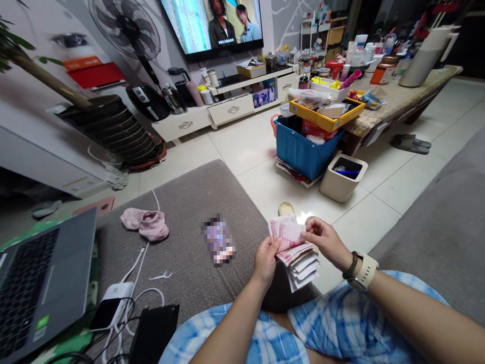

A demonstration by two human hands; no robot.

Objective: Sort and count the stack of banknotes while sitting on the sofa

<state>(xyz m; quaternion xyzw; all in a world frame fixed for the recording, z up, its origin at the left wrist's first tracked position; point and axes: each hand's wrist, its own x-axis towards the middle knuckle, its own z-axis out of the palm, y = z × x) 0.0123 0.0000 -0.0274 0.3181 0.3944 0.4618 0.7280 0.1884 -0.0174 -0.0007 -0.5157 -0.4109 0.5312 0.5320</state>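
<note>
Banknotes (292, 253) fan out over the grey seat's (193, 197) edge, before the lap; left hand (264, 262) grips the stack, right hand (325, 240) pinches the top note's edge; on the seat, pink cloth (146, 222), blurred phone (219, 241), laptop (38, 273); beyond, tiled floor (231, 144), blue tub (297, 146), cluttered table (394, 103), fan (125, 28), lit television (193, 28).
</note>
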